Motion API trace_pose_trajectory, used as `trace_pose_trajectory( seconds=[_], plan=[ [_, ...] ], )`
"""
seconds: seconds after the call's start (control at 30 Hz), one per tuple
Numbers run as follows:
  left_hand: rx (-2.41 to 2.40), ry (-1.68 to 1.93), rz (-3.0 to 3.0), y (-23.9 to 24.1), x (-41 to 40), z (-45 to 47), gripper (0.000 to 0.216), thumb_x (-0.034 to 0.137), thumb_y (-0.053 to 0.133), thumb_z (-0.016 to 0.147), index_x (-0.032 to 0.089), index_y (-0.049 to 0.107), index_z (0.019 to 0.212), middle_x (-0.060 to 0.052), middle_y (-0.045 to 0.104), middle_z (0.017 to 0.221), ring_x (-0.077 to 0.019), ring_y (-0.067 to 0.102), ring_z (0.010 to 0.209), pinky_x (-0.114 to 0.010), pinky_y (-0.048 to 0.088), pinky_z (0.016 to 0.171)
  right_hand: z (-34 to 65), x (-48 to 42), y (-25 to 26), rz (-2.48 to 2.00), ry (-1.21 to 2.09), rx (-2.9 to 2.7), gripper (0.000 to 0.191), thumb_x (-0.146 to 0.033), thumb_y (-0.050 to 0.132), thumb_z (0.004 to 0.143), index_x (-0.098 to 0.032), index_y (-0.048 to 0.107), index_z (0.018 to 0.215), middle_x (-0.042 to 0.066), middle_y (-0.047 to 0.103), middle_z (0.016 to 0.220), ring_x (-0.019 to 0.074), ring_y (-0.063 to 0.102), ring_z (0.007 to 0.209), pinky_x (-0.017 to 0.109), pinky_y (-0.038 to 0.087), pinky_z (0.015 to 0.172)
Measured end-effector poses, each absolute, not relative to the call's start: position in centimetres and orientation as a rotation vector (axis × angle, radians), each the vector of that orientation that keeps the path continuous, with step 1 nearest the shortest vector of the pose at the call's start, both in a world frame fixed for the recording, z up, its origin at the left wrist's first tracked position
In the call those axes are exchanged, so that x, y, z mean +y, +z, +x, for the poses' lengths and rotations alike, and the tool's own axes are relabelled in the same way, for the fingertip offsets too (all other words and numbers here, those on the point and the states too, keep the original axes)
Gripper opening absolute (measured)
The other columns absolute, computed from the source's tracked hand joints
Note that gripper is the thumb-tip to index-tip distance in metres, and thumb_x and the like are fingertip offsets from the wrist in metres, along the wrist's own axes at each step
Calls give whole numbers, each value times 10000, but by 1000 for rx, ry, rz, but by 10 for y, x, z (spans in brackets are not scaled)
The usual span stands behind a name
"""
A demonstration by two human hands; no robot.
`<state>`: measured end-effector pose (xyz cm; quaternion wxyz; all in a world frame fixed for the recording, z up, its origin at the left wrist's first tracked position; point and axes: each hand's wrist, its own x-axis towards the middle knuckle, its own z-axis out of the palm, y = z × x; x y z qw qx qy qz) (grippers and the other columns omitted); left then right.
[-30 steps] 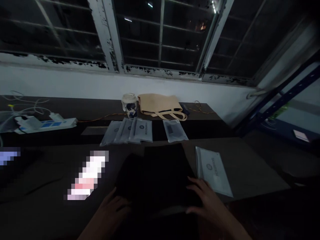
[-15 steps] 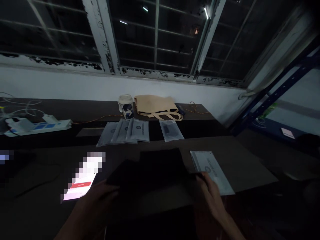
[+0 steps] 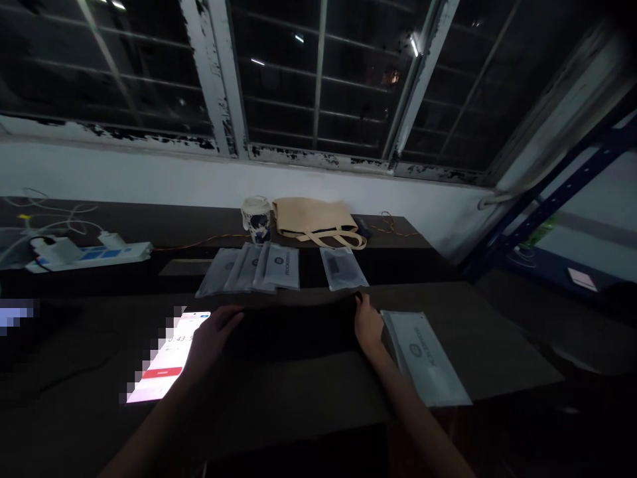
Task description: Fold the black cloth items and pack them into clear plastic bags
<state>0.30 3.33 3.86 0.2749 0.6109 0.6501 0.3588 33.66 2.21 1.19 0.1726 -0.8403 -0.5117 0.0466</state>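
Observation:
A dark piece of black cloth (image 3: 298, 332) is stretched sideways on the table in front of me; its folds are lost in the low light. My left hand (image 3: 213, 335) is closed at its left end, next to a lit phone (image 3: 162, 373). At the upper right corner, my right hand (image 3: 369, 325) pinches the cloth between thumb and fingers. Just right of that hand lies a frosted zip bag (image 3: 423, 358) with a printed logo. Beyond the cloth are several overlapping bags of the same kind (image 3: 281, 265) and a single one (image 3: 343, 269) holding something dark.
Along the wall stand a patterned cup (image 3: 259, 222) and a beige tote bag (image 3: 316, 219). A white power strip (image 3: 99, 255) with plugs and cables sits at the left. Blue shelving (image 3: 547, 192) rises at the right, and the table's edge (image 3: 522, 393) runs nearby.
The black cloth has gone from raised and bunched to flatter and stretched out. My right hand has moved left and away from me; my left hand has moved slightly away too.

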Motion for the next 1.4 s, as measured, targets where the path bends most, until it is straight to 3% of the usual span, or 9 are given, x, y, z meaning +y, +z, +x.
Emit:
trace_pose_trajectory(
  seconds=[0.2, 0.5, 0.7, 0.87, 0.93, 1.03, 1.13, 1.27, 1.4],
  plan=[
    [1876, 849, 1847, 27, 49, 5, 318, 463, 504, 799, 250, 591, 1018, -33, 693, 1020, -255, 651, 931, -340, 494, 785, 341, 30, 6, -2448, 24, -1482, 281, -298, 287, 981, -155, 498, 1099, 119, 688, 909, 233, 687, 807, 290, 467, 653],
    [1852, 600, 2000, 31, 51, -5, 351, 530, 439, 829, 257, 594, 986, -31, 701, 940, -259, 658, 856, -311, 461, 699, 344, 31, -2, -2442, -144, -1522, 296, -296, 295, 975, -140, 540, 1035, 140, 671, 874, 230, 683, 727, 277, 454, 570],
    [1909, 547, 1971, 44, 48, -12, 384, 574, 444, 821, 241, 608, 917, -23, 694, 828, -244, 663, 756, -295, 451, 612, 347, 30, -6, -2418, -265, -1507, 288, -300, 334, 961, -135, 569, 942, 144, 646, 871, 235, 648, 795, 273, 434, 578],
    [1678, 788, 2334, 48, 45, 27, 370, 454, 373, 912, 191, 617, 1000, -70, 646, 1044, -227, 597, 988, -328, 439, 874, 346, 30, -7, -2362, -341, -1536, 256, -322, 380, 944, -141, 557, 980, 151, 614, 932, 260, 584, 892, 308, 426, 653],
    [1417, 642, 2494, 38, 47, 50, 354, 414, 350, 936, 227, 628, 1052, -40, 643, 1114, -194, 569, 1066, -318, 404, 951, 347, 31, -8, -2337, -355, -1555, 242, -310, 399, 936, -137, 549, 1014, 150, 604, 945, 261, 570, 890, 327, 420, 689],
    [1123, 391, 2655, 15, 51, 71, 352, 384, 350, 946, 285, 578, 1195, -17, 589, 1269, -209, 508, 1186, -412, 338, 1032, 350, 32, -11, -2312, -359, -1566, 233, -277, 398, 933, -137, 546, 1045, 149, 597, 943, 263, 563, 880, 345, 411, 717],
    [1165, 351, 2681, -5, 53, 70, 428, 427, 371, 932, 304, 441, 1336, -30, 442, 1422, -250, 377, 1313, -508, 262, 1069, 353, 33, -11, -2295, -356, -1557, 244, -235, 380, 931, -138, 552, 1074, 160, 593, 933, 278, 561, 889, 374, 407, 734],
    [1208, 334, 2734, -13, 52, 58, 528, 484, 354, 921, 273, 333, 1405, -67, 336, 1481, -254, 274, 1369, -514, 231, 1085, 352, 31, -8, -2201, -359, -1628, 313, -182, 338, 931, -135, 531, 1173, 200, 575, 1069, 307, 529, 1010, 452, 386, 834],
    [1158, 323, 2764, -8, 47, 49, 572, 501, 377, 905, 268, 299, 1421, -78, 312, 1489, -263, 251, 1376, -511, 218, 1093, 348, 26, -5, -1963, -311, -1908, 295, -215, 360, 945, -194, 573, 1148, 124, 557, 1235, 233, 481, 1156, 454, 256, 1044]
  ],
)
